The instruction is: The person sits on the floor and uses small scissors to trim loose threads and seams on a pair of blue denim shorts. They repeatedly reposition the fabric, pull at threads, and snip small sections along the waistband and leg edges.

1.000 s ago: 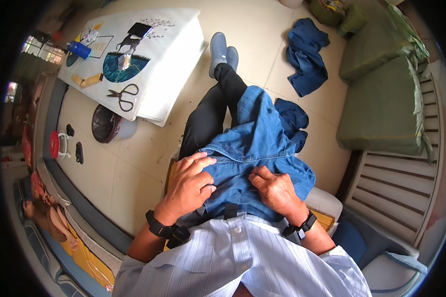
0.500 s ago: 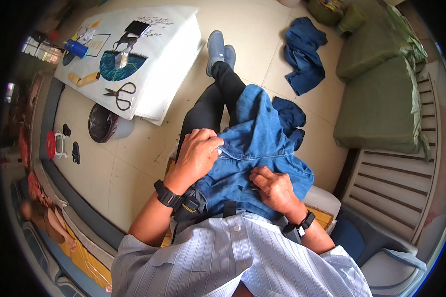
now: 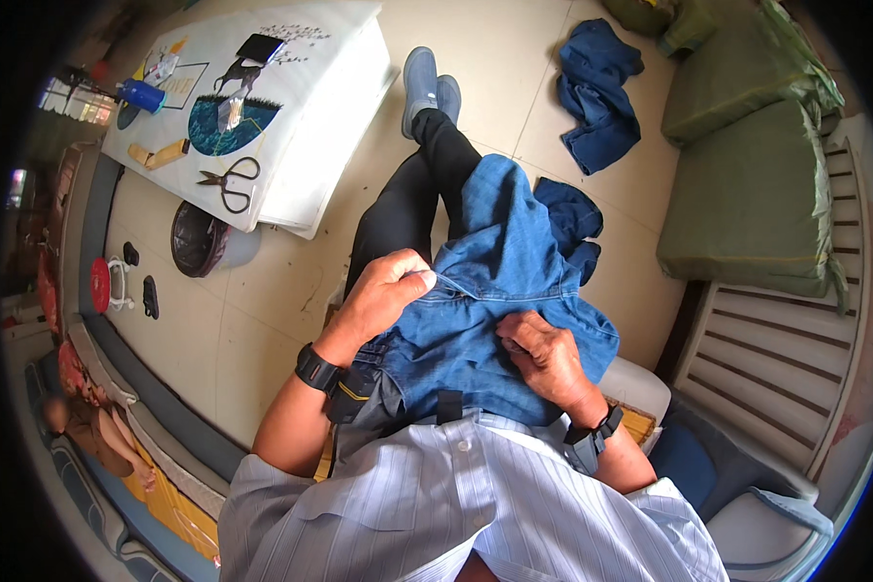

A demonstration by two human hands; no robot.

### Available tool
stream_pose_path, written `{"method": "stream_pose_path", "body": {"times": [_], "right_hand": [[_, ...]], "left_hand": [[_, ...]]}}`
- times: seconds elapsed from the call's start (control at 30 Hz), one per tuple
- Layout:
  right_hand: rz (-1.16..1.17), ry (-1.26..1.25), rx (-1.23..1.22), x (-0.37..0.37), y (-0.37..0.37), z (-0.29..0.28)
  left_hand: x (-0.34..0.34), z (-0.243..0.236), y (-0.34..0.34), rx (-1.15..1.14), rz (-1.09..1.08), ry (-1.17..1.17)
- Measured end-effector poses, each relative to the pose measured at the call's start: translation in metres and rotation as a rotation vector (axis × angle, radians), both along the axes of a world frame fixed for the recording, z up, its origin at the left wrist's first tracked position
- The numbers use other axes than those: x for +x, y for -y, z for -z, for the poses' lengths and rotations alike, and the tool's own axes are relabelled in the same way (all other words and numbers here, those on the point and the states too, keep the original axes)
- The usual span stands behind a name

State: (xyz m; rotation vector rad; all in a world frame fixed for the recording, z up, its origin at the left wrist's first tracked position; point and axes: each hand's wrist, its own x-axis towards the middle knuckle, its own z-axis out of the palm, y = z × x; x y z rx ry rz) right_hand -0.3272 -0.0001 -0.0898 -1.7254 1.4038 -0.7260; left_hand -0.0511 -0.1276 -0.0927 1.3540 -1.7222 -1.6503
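Observation:
A blue denim garment (image 3: 500,225) lies bunched across my lap and thighs, over my dark trousers. My left hand (image 3: 388,296) pinches a seamed edge of the denim at its left part, thumb on top. My right hand (image 3: 545,357) rests on the middle of the same garment, fingers curled and bunched into the cloth below the long seam. Two more pieces of dark blue denim lie on the tiled floor, one (image 3: 597,92) farther off and one (image 3: 570,223) just beyond my lap.
At upper left stands a white table (image 3: 320,116) with scissors (image 3: 231,182), a blue cylinder (image 3: 141,95) and small items. A bin (image 3: 209,242) sits below it. Green cushions (image 3: 732,204) lie on a slatted bench (image 3: 761,369) at right. A person (image 3: 107,436) is on the left sofa.
My left hand has moved up along the denim and drawn its fingers together on the edge. My right hand has shifted slightly right, still curled on the cloth.

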Motion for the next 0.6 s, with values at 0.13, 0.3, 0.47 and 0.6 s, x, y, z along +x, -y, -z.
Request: {"method": "stream_pose_path", "body": {"times": [0.13, 0.3, 0.47, 0.6], "right_hand": [[0.012, 0.054, 0.017, -0.003, 0.002, 0.003], [0.026, 0.1, 0.019, -0.006, 0.003, 0.013], [0.043, 0.161, 0.075, -0.005, 0.007, 0.011], [0.058, 0.18, 0.099, -0.005, 0.009, 0.012]], "left_hand": [[0.003, -0.002, -0.002, 0.077, -0.025, -0.085], [0.002, -0.001, -0.004, 0.07, -0.019, -0.09], [0.002, -0.007, 0.0, 0.173, -0.018, -0.15], [0.01, -0.004, 0.005, 0.217, -0.043, -0.233]]}}
